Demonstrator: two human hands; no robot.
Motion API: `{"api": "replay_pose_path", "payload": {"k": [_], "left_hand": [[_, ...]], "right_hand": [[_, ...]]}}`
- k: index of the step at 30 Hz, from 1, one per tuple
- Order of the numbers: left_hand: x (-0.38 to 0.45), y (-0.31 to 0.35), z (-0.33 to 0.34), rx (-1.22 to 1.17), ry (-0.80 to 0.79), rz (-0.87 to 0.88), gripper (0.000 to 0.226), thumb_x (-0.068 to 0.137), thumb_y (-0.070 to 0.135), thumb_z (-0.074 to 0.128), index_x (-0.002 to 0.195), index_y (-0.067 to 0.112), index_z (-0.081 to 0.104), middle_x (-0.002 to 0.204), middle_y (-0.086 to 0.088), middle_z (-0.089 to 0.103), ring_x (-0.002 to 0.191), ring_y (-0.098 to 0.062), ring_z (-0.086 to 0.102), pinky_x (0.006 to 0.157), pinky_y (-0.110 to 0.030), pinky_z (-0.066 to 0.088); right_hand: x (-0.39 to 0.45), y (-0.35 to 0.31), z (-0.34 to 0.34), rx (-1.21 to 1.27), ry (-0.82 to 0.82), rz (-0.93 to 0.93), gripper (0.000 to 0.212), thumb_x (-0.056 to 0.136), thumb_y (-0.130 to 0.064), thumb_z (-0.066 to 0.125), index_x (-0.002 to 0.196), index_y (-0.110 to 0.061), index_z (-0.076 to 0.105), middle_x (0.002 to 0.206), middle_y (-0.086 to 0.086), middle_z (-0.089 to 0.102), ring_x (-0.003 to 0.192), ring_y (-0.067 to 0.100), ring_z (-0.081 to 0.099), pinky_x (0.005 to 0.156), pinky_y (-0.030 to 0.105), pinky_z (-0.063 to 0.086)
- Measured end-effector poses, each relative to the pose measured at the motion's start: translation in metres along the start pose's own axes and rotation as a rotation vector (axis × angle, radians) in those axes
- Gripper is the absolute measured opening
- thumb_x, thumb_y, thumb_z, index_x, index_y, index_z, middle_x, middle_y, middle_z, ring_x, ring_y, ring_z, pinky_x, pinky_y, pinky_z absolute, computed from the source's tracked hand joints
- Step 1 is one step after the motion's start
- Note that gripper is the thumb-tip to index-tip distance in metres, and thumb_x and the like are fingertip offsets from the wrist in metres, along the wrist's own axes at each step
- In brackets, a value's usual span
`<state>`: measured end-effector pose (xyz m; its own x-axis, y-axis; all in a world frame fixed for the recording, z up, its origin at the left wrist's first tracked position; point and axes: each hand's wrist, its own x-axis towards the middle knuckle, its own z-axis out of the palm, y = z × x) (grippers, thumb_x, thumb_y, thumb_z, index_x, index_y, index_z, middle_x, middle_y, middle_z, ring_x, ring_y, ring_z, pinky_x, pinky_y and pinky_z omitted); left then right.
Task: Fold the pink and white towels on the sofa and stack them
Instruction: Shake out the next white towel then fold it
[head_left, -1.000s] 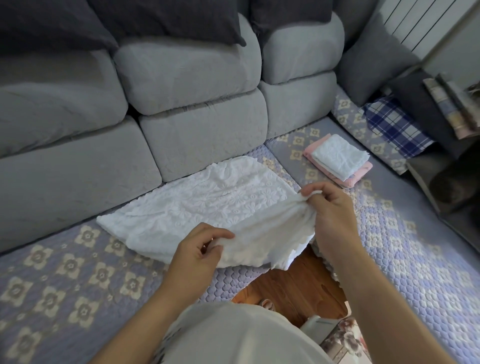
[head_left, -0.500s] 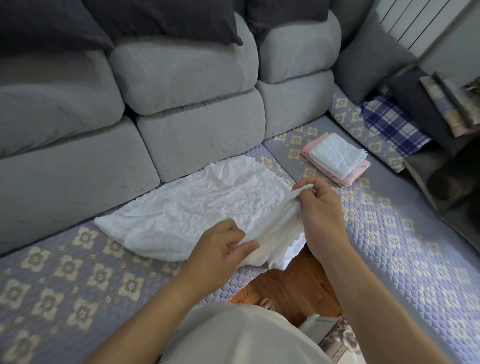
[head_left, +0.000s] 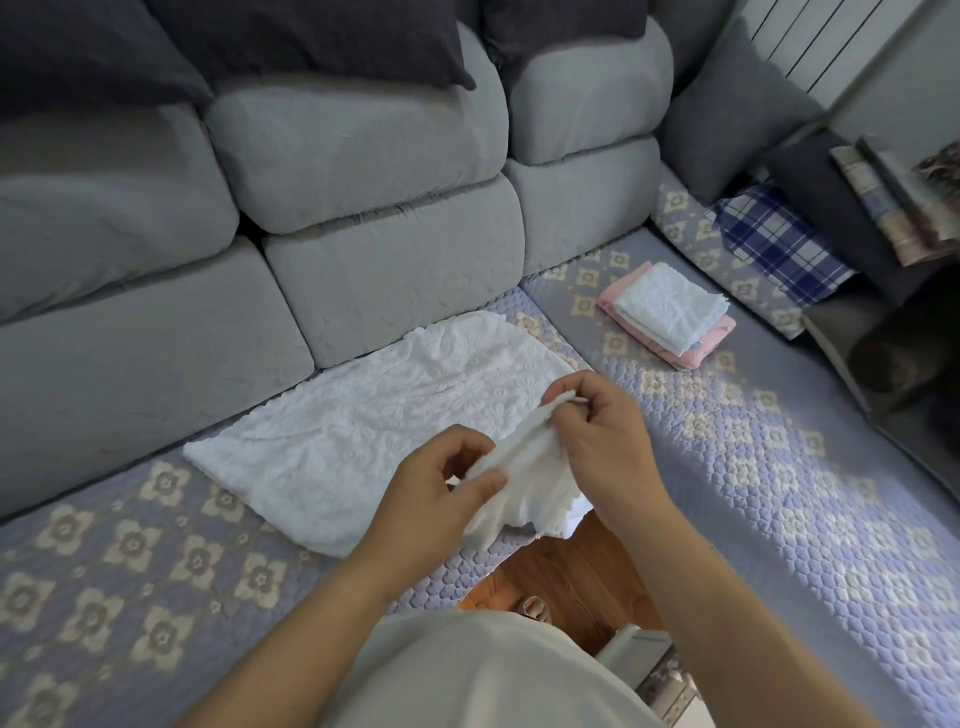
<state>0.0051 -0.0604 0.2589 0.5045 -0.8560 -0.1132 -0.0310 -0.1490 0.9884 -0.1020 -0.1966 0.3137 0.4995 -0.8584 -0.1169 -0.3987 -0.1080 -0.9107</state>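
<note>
Nearest the camera: a pale shirt front, then both forearms reaching out over the sofa's front edge. Left hand (head_left: 441, 499) pinches the near edge of the white embossed cotton towel (head_left: 374, 431), thumb and fingers curled onto a gathered bunch of cloth. Right hand (head_left: 597, 436) pinches the same edge just to the right and slightly beyond, fingertips clamped on a thin ridge of fabric. Over the last second the two hands have come much closer together along that edge; the span of cloth that was stretched between them is now bunched up, with a scalloped flap hanging below the fingers over the wooden floor (head_left: 566, 577). Judgement: hands are gathering or re-gripping the near corners before carrying them over, so this fold is only starting.

Beyond the fingers, the rest of the towel lies spread flat on the lilac quilted seat cover with beige flowers (head_left: 156, 545), reaching almost to the grey sofa back cushions (head_left: 363, 270). Far right of the fingers, well apart, sits the finished stack of folded pink and white towels (head_left: 670, 317), white on top. Behind it a blue plaid cushion (head_left: 779, 249). Stack already begun; this towel not yet on it.
</note>
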Motion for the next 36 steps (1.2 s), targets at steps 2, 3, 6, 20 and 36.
{"api": "replay_pose_path", "payload": {"k": [2,3,6,20,36], "left_hand": [[-0.001,-0.001,-0.003,-0.030,-0.009,-0.019,0.010,0.094,0.019,0.067,0.087,0.025,0.067,0.085,0.002,0.066,0.084,-0.016,0.062,0.074,-0.021,0.050],[-0.002,-0.001,-0.003,-0.008,-0.007,-0.010,0.011,0.096,0.019,0.064,0.086,0.023,0.066,0.083,0.000,0.065,0.079,-0.017,0.061,0.070,-0.020,0.048],[-0.002,-0.004,0.000,0.115,0.003,0.028,0.019,0.102,0.022,0.054,0.084,0.025,0.057,0.071,0.001,0.056,0.061,-0.007,0.046,0.058,-0.020,0.039],[0.007,-0.063,-0.018,0.281,-0.010,-0.109,0.016,0.093,0.025,0.067,0.082,0.024,0.055,0.078,0.007,0.058,0.069,-0.006,0.052,0.069,-0.029,0.045],[0.026,0.037,-0.044,0.167,-0.246,0.058,0.019,0.087,0.013,0.074,0.091,0.021,0.058,0.079,0.006,0.060,0.068,-0.003,0.052,0.062,-0.019,0.043]], "right_hand": [[-0.001,0.000,0.000,-0.023,-0.018,-0.013,0.032,0.090,0.004,0.042,0.082,-0.016,0.066,0.068,-0.010,0.059,0.058,0.010,0.045,0.051,0.021,0.036],[-0.002,0.000,0.000,-0.036,-0.037,-0.020,0.032,0.090,0.004,0.043,0.082,-0.016,0.066,0.070,-0.004,0.060,0.059,0.011,0.046,0.053,0.023,0.036],[-0.002,0.000,0.001,-0.036,-0.053,-0.008,0.030,0.090,0.002,0.044,0.080,-0.016,0.066,0.080,0.014,0.063,0.065,0.017,0.048,0.059,0.032,0.038],[0.023,-0.051,-0.014,0.336,0.321,0.006,0.031,0.087,0.001,0.039,0.076,-0.021,0.057,0.056,-0.008,0.047,0.052,0.009,0.043,0.053,0.028,0.035],[0.035,-0.036,0.006,-0.869,-0.844,-0.320,0.029,0.085,-0.046,0.074,0.110,-0.036,0.062,0.096,-0.015,0.068,0.088,0.003,0.060,0.079,0.027,0.048]]}}
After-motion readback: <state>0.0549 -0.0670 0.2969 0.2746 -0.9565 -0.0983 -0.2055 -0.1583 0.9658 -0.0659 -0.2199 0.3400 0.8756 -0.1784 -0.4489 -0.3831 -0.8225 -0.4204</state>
